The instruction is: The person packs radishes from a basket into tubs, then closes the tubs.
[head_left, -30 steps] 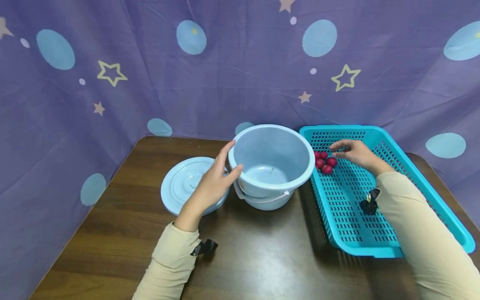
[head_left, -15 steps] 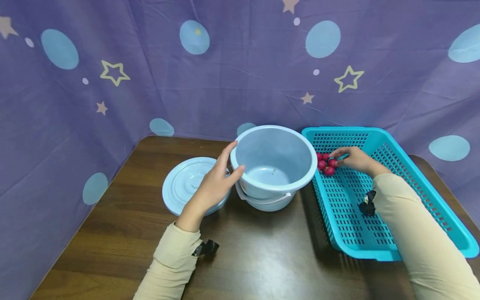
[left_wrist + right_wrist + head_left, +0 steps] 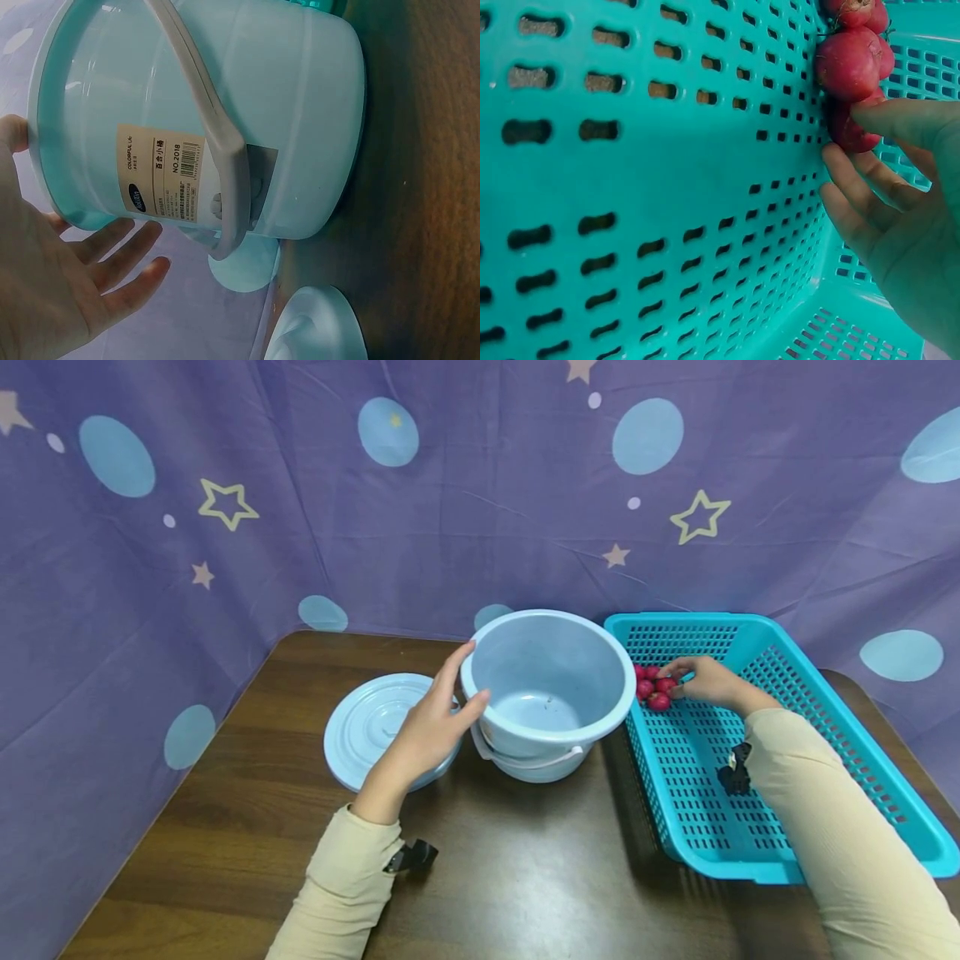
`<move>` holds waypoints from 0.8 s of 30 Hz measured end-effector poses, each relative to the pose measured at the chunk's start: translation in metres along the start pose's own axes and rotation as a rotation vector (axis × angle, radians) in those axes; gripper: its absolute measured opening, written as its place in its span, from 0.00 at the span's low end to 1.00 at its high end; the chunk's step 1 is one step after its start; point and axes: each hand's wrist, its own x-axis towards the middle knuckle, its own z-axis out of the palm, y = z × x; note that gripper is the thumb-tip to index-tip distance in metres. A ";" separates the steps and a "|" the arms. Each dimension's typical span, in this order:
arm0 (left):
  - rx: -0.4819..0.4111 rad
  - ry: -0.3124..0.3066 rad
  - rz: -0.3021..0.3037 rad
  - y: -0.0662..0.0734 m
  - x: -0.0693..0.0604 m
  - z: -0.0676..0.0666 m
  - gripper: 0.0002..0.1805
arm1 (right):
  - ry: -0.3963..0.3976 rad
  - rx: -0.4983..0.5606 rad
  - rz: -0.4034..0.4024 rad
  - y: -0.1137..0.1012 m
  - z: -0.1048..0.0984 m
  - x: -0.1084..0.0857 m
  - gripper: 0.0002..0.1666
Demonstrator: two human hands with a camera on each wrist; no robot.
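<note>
A light blue bucket [image 3: 536, 752] stands upright, its handle hanging at the front. My left hand [image 3: 429, 731] rests at the left of its rim with fingers and thumb spread; in the left wrist view the hand [image 3: 75, 285] lies beside the labelled bucket wall [image 3: 292, 97]. Inside the turquoise basket [image 3: 690, 760], several red radishes [image 3: 645, 688] sit together at the left side. My right hand [image 3: 708, 683] pinches the rightmost radish [image 3: 665, 686] among them. In the right wrist view the thumb and fingers of that hand [image 3: 915, 217] are around the lowest radish [image 3: 849, 133].
A round light blue lid [image 3: 360, 731] lies on the wooden table [image 3: 247, 793] left of the bucket, partly behind my left hand. The basket stands close to the bucket's right side. A patterned purple curtain [image 3: 450, 527] hangs behind the table.
My right hand has come down and left onto the radishes, and its fingers have closed around one. My left hand stays at the bucket rim.
</note>
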 end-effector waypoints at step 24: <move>0.009 -0.012 0.007 -0.001 -0.001 -0.001 0.38 | 0.005 -0.107 -0.158 -0.049 -0.032 -0.058 0.18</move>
